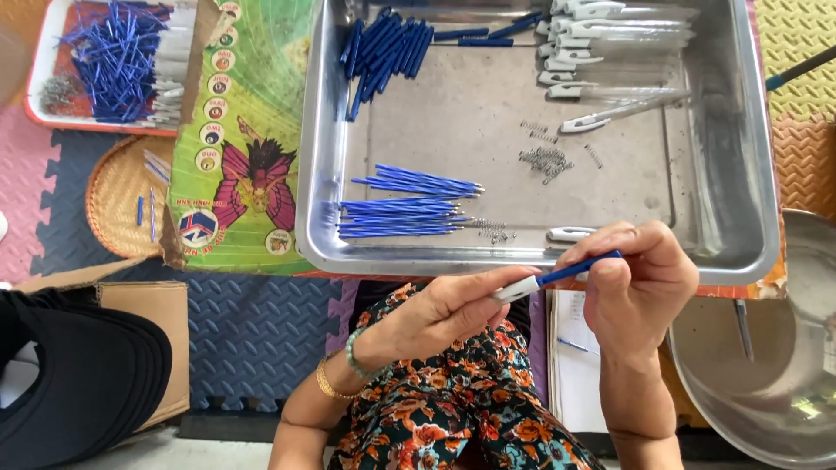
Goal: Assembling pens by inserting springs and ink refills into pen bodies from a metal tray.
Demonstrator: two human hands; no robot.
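My left hand [444, 309] grips the white end of a pen [557, 275], and my right hand [640, 283] pinches its blue end. The pen is held level just in front of the steel tray [749, 174]. Inside the tray lie blue refills [405, 204] in two bundles, blue pen barrels [387, 48] at the back left, white and clear pen parts [601, 43] at the back right, and small metal springs [544, 159] in the middle. One white clip piece [570, 233] rests near the tray's front rim.
A round steel bowl [784, 383] sits at the right. A colourful cardboard box [239, 139] lies left of the tray, with a woven basket [122, 196] and a white tray of blue parts [113, 61] beyond. A brown carton [152, 318] and black caps [78, 383] lie lower left.
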